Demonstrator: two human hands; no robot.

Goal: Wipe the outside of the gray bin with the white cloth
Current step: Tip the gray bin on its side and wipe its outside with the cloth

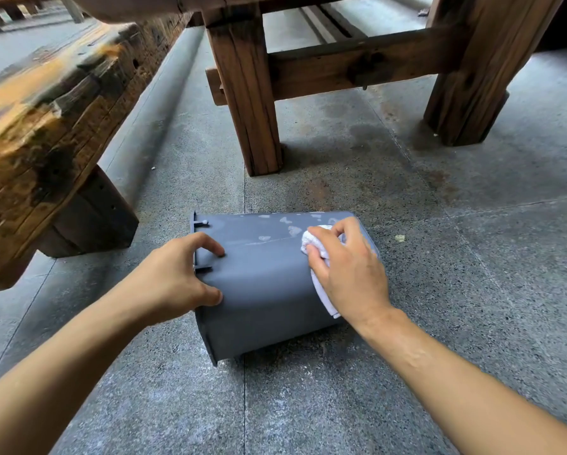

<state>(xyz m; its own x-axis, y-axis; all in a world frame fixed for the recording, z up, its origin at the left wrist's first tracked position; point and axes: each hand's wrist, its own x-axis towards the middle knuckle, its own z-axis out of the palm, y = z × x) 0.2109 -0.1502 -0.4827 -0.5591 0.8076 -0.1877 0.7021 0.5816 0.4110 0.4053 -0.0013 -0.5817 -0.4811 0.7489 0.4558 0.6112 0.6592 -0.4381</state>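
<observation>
The gray bin (262,284) lies on its side on the stone floor, its open rim to the left and its base to the right. My left hand (173,277) grips the bin at the rim end, fingers spread over its upper side. My right hand (348,270) presses a bunched white cloth (321,287) against the bin's upper side near the base end. Pale smudges (292,229) mark the bin's surface just left of the cloth.
A heavy wooden bench (45,133) stands at the left, close to the bin's rim. Wooden table legs (249,93) and a crossbeam stand behind the bin, with another leg (472,70) at the back right. A small scrap (399,238) lies on the floor right of the bin.
</observation>
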